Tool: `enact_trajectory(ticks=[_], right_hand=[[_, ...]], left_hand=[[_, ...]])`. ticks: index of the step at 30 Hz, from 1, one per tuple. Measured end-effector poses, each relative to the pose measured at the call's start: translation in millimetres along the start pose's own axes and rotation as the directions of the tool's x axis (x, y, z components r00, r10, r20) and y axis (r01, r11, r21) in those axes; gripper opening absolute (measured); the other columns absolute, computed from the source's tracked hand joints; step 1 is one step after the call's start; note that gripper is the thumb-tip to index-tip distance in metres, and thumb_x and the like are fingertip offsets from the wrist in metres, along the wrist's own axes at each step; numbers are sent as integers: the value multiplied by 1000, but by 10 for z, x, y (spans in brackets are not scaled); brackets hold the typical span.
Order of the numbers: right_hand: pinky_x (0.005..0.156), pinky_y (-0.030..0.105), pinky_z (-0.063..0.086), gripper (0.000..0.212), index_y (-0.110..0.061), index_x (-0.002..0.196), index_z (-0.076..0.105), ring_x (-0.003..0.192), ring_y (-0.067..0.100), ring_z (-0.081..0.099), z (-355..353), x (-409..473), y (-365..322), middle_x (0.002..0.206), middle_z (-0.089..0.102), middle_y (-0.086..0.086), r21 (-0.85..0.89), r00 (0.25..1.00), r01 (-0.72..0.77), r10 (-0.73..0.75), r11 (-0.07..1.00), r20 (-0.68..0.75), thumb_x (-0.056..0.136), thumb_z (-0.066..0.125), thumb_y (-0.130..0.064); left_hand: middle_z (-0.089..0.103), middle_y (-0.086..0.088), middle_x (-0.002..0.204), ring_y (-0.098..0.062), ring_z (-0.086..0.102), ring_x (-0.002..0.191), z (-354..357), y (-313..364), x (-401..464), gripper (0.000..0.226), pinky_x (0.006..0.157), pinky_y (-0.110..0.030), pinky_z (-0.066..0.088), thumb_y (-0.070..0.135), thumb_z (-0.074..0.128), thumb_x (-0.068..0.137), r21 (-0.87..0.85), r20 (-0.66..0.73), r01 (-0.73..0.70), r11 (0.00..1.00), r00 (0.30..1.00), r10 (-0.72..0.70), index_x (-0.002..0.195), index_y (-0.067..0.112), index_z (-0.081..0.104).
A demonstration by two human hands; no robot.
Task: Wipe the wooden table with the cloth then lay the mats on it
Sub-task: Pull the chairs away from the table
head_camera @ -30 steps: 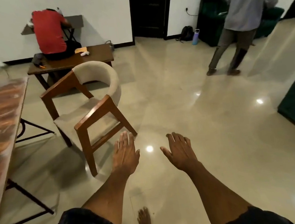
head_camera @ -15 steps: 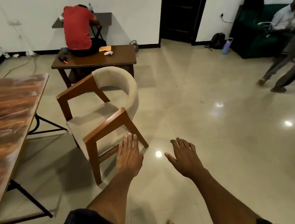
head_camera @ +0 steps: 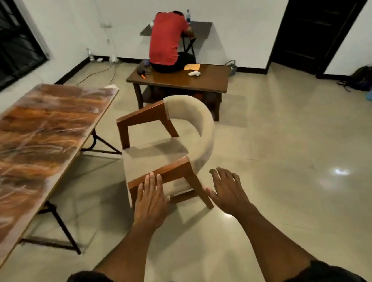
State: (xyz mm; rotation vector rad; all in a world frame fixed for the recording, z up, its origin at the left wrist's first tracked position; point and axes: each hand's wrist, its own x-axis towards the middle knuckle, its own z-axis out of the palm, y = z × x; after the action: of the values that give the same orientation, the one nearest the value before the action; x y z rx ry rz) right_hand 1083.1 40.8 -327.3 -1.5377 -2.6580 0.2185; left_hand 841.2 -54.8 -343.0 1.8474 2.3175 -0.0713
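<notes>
Opening stage of the task, before any wiping: both of your hands are held out ahead of you, palms down, and neither holds anything. Your left hand point(head_camera: 150, 201) has its fingers straight and close together, reaching toward the near wooden armrest of the chair point(head_camera: 169, 147); whether the fingertips touch the wood cannot be told. Your right hand point(head_camera: 229, 190) hangs over the floor point(head_camera: 291, 186) just beside the chair's near leg, fingers spread and relaxed. The wooden surface point(head_camera: 31, 145) that you are to wipe stands to your left, its long edge near the chair, well apart from both hands. Its top shows a streaked orange-brown grain with pale, hazy patches, carried on a dark metal frame; nothing is seen lying on the visible part. No cloth and no mats appear in view, so the next move, as a judgement, calls for finding the cloth first, and perhaps shifting the chair aside to give you room along the edge. Beyond the chair a person in a red shirt point(head_camera: 168, 40) sits on a low dark table point(head_camera: 210, 77), turned away toward a small desk against the wall
</notes>
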Motion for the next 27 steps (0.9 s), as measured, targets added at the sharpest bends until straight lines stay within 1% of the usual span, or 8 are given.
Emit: enact_trajectory(ticks=[4, 8, 10, 12, 16, 20, 24, 27], right_hand=[[108, 48, 44, 72, -11, 143, 56, 134, 33, 56, 127, 394, 63, 143, 60, 13, 10, 997, 68, -68, 998, 25, 104, 22, -62], [107, 49, 47, 72, -10, 145, 55, 134, 34, 58, 309, 808, 178, 144, 61, 15, 5, 994, 90, -90, 996, 63, 108, 23, -62], [108, 49, 47, 74, -8, 147, 54, 136, 34, 57, 334, 1040, 225, 147, 59, 16, 6, 992, 94, -94, 996, 89, 106, 24, -62], [109, 49, 46, 75, -9, 149, 52, 138, 33, 55, 325, 1303, 302, 149, 58, 15, 8, 992, 83, -83, 997, 93, 105, 24, -63], [107, 47, 46, 71, -11, 148, 52, 134, 32, 57, 244, 1793, 523, 146, 58, 12, -71, 994, 93, -88, 993, 71, 106, 27, -63], [114, 47, 40, 73, -14, 154, 43, 142, 31, 49, 98, 2250, 692, 153, 52, 11, -109, 995, 67, -59, 992, 76, 105, 24, -65], [116, 49, 39, 70, -12, 157, 41, 144, 33, 48, 108, 2583, 839, 158, 49, 14, -143, 988, 78, -58, 987, 143, 107, 41, -60], [117, 49, 38, 69, -10, 159, 40, 145, 35, 47, 123, 2752, 891, 160, 46, 16, -192, 976, 117, -77, 974, 203, 106, 50, -54]], left_hand=[[-14, -16, 176, -31, -14, 164, 67, -84, 221, 76, 123, -43, -18, 49, 23, 114, -6, 15, 67, 998, 998, -67, 168, 9, -11], [-10, -16, 177, -30, -10, 165, 99, -116, 578, 74, 130, -45, -9, 47, 23, 114, -6, 62, 98, 995, 993, -97, 168, 7, -10], [-9, -16, 177, -31, -10, 165, 131, -126, 800, 74, 131, -46, -7, 46, 23, 114, 0, 87, 112, 994, 990, -112, 168, 7, -10], [-8, -16, 177, -31, -9, 165, 108, -126, 1086, 74, 131, -46, -6, 45, 24, 114, -2, 122, 108, 994, 987, -107, 168, 7, -9], [-10, -16, 177, -32, -10, 165, 62, -39, 1625, 73, 132, -47, -5, 47, 21, 115, -68, 113, 87, 994, 990, -79, 169, 8, -9], [-14, -16, 177, -32, -13, 164, 47, 31, 2052, 74, 129, -46, -11, 47, 23, 115, -118, 145, 43, 992, 989, -25, 169, 10, -11], [-16, -15, 176, -32, -14, 164, 126, 34, 2419, 76, 121, -43, -17, 50, 24, 114, -138, 162, 51, 989, 986, -28, 168, 11, -13], [-17, -16, 176, -33, -15, 164, 186, 14, 2517, 77, 121, -42, -16, 51, 23, 114, -137, 188, 60, 989, 982, -34, 168, 10, -15]])
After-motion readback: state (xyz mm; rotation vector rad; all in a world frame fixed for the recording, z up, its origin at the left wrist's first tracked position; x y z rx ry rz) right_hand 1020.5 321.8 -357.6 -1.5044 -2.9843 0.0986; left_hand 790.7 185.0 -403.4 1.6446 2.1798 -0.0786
